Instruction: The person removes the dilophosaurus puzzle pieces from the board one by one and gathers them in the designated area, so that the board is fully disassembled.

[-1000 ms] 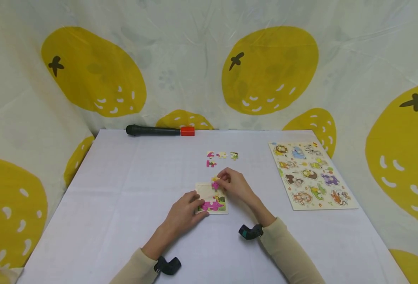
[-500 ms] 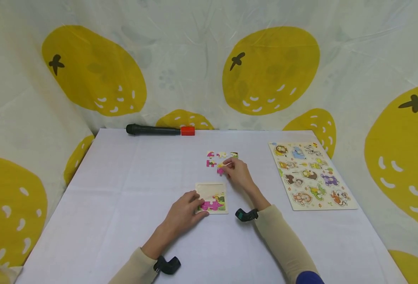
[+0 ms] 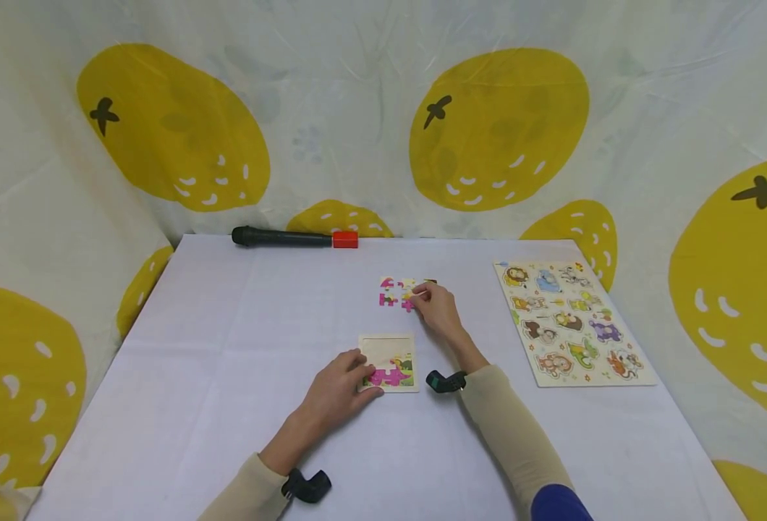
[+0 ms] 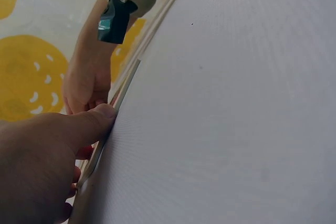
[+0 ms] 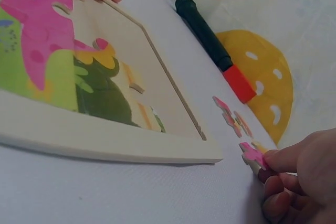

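Observation:
A small wooden jigsaw tray lies on the white table, its lower part filled with pink, green and yellow pieces. My left hand grips the tray's left side, thumb at the near edge and fingers along the side. Beyond the tray, my right hand pinches a pink-and-yellow jigsaw piece between thumb and fingers, low over the table. Right beside it are several loose jigsaw pieces; the fingers partly cover those at the right.
To the right lies a larger wooden animal puzzle board. A black microphone with a red end lies along the table's back edge. A white cloth printed with yellow fruit hangs behind the table.
My right hand has carried the pink-and-yellow jigsaw piece from the tray's top edge away to the loose pieces. My left hand stays on the tray.

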Demonstrator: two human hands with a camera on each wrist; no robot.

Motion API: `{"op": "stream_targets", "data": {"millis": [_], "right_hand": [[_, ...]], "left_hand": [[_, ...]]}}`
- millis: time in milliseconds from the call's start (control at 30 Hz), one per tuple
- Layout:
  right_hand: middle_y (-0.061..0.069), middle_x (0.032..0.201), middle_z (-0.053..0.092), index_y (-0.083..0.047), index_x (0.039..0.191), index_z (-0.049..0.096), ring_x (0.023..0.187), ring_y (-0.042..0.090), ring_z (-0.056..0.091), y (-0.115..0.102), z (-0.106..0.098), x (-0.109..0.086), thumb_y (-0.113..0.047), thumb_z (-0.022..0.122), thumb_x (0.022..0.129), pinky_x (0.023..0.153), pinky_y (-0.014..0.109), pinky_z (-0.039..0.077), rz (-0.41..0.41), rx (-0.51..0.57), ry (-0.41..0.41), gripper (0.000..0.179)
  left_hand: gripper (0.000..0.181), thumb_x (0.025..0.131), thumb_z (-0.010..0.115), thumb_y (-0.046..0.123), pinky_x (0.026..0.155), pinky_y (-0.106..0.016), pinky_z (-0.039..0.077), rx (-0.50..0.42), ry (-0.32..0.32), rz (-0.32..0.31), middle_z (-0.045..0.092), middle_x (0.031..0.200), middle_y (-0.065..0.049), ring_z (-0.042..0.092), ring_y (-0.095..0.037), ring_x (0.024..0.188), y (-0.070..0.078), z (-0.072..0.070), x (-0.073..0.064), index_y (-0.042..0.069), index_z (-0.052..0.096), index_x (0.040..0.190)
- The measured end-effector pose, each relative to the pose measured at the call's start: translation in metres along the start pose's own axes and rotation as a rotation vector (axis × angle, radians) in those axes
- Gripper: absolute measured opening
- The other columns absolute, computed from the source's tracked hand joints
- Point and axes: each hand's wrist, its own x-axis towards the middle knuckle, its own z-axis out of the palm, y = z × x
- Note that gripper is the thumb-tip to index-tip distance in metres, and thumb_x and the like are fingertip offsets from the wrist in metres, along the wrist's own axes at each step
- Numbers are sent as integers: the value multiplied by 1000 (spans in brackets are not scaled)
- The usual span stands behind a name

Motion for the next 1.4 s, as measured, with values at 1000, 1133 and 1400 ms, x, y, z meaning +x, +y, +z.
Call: {"op": "stream_targets", "data": {"millis": [1000,1133,1400], "right_hand": [[12,100,67,-3,119,70,90,24,56,-1,6,0,-26,74,92,82,36,50,-95,-176,0,36],[13,102,67,-2,122,68,90,25,57,-3,3,-3,-27,72,94,82,37,51,-90,-164,-10,38],[12,104,66,-1,124,66,91,24,60,-12,-6,-22,-27,69,95,78,36,52,-106,-152,-52,38]], "left_hand": [[41,85,78,44,96,-36,56,-17,-1,0,65,120,-7,63,-20,113,2,-1,0,14,76,114],[41,86,77,44,96,-36,56,-8,-1,-1,65,121,-7,63,-20,113,2,0,0,14,76,114],[40,86,77,44,96,-36,56,0,6,0,65,121,-7,63,-21,113,1,0,0,15,76,113]]}}
